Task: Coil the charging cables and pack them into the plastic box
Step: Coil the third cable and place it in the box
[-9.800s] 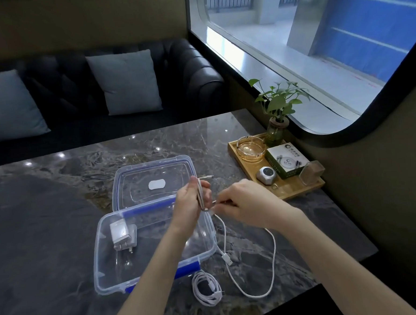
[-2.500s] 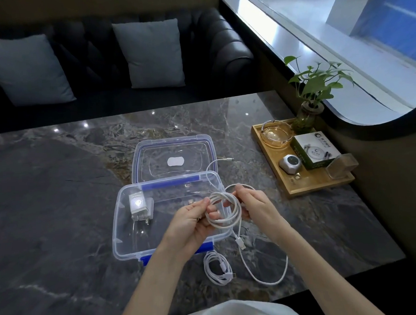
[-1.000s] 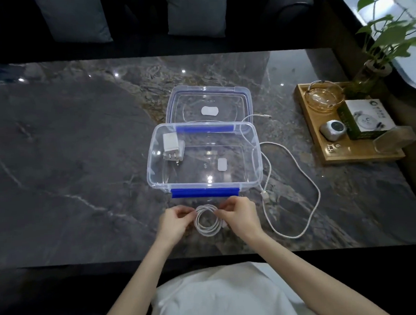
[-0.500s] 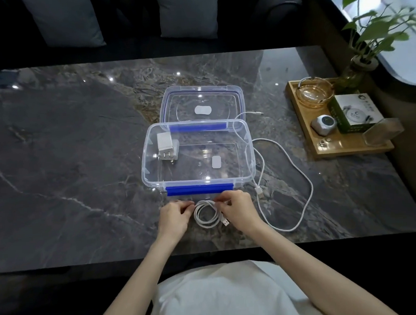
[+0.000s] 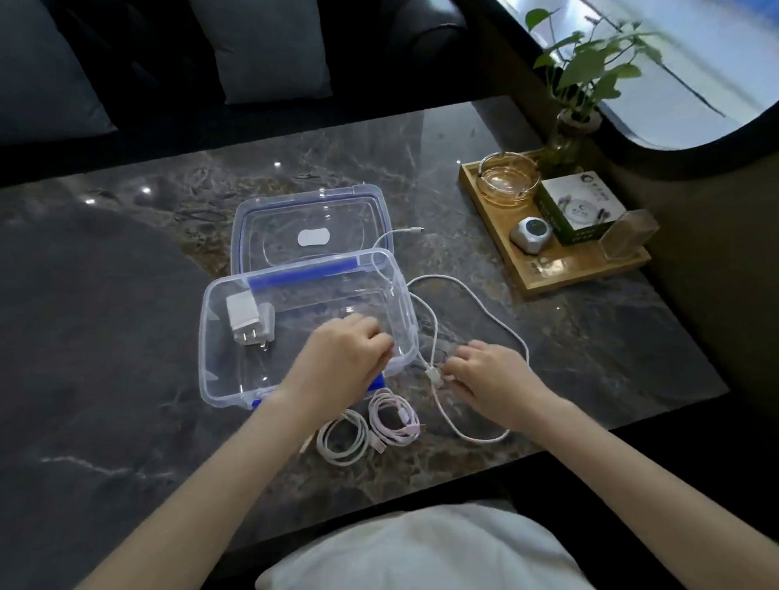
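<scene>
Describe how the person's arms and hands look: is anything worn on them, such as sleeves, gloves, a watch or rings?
Both forearms are bare up to the frame edge; no sleeve shows. The left hand and the right hand wear no gloves, and no watch, bracelet or ring is visible on them. The only clothing in view is a white garment on the person's body, at the bottom of the picture.

Head-worn view, looking down, close over table [image 5: 106,312]

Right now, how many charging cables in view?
3. Two coiled cables on the table in front of the plastic box: one white, one pinkish. One loose cable lies right of the box.
</scene>
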The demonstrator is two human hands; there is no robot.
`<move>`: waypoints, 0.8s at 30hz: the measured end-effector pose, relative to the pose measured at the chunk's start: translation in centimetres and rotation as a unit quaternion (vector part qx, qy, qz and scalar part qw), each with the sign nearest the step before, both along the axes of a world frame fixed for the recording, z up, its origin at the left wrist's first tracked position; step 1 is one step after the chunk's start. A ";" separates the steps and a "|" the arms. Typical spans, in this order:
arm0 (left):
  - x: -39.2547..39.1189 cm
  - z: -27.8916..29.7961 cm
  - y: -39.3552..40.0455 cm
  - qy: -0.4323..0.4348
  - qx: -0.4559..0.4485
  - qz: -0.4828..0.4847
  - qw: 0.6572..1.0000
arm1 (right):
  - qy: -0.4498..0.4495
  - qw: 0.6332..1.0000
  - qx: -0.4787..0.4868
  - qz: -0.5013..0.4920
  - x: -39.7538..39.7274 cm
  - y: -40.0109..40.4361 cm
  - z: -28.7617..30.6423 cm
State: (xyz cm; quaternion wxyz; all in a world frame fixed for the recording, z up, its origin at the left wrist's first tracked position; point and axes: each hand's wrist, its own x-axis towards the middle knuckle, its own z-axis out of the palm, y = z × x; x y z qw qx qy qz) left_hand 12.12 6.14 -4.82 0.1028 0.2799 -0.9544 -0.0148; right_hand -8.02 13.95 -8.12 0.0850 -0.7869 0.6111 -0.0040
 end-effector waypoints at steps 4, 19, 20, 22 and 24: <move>-4.8 -1.1 -1.3 -0.062 -0.010 -0.100 0.993 | 0.099 0.994 -0.002 -0.055 -3.2 1.0 -1.5; -11.7 -3.7 -0.9 -0.368 0.083 -0.099 0.921 | -0.058 0.961 0.098 -0.253 -6.9 3.5 -4.6; -11.7 -3.5 -1.0 -0.365 0.089 -0.099 0.921 | -0.057 0.962 0.097 -0.247 -7.0 3.4 -4.6; -11.6 -2.9 -1.2 -0.321 0.110 -0.089 0.936 | -0.060 0.965 0.089 -0.241 -7.2 3.1 -4.5; -11.5 -1.9 -1.7 -0.214 0.161 -0.074 0.961 | -0.102 0.961 0.070 -0.246 -7.1 2.5 -4.2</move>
